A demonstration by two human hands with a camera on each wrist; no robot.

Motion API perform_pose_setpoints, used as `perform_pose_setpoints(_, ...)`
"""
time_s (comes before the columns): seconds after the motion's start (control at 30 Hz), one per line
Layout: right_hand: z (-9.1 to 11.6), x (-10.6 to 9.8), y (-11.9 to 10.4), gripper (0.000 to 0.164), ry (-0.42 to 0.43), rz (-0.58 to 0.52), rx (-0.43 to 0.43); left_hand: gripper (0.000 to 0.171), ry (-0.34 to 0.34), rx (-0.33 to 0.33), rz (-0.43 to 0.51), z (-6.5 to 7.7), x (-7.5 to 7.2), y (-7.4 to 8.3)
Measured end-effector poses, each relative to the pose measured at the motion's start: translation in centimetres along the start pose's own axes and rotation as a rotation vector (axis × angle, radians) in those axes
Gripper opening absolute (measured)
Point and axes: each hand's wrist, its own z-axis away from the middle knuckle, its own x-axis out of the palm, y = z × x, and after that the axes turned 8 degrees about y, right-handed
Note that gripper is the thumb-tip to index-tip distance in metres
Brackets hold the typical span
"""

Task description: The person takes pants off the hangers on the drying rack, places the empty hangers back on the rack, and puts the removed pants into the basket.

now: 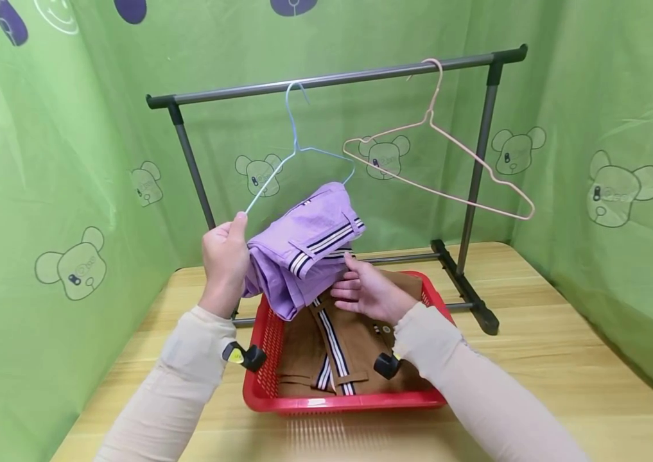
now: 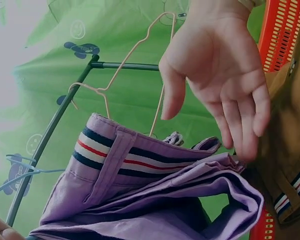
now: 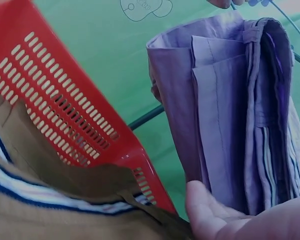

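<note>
My left hand [image 1: 226,260] grips the lower left corner of a light blue wire hanger [image 1: 295,138], whose hook overlaps the rail in the head view. Folded purple trousers [image 1: 309,234] with a striped waistband and belt loops drape over the hanger; its bottom bar is hidden by the cloth. At the right edge of the trousers, my right hand [image 1: 369,292] has its palm turned toward them. The left wrist view shows that right hand [image 2: 222,80] with straight, spread-out thumb and loose fingers, fingertips right at the purple folds [image 2: 155,200].
Below the hands, a red plastic basket [image 1: 355,404] holds brown garments [image 1: 372,366] with striped trim. A dark metal clothes rack [image 1: 355,78] stands behind it on the wooden table [image 1: 546,359]. From its rail hangs a bare pink hanger [image 1: 453,192]. Green printed curtains [image 1: 187,38] surround the table.
</note>
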Motion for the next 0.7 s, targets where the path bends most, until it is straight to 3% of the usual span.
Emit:
perform_pose_setpoints(0.13,-0.2,0.5,0.1,0.088,-0.025,-0.1,0.058,0.051,0.018,0.012,0.02,0.1,0.2,-0.1)
perform_pose_setpoints(0.3,-0.5,1.3,0.2,0.085,-0.074,-0.238,0.125,0.051,0.029,0.023,0.03,0.3,0.4,-0.2)
perform_pose_setpoints(0.57,-0.9,2.8,0.1,0.096,-0.079,-0.365,0.159,0.051,0.023,0.038,0.035,0.6,0.4,-0.1)
perform_pose_setpoints(0.7,-0.9,3.3,-0.1,0.082,-0.059,-0.424,0.169,0.051,0.014,0.038,0.038,0.7,0.5,-0.2)
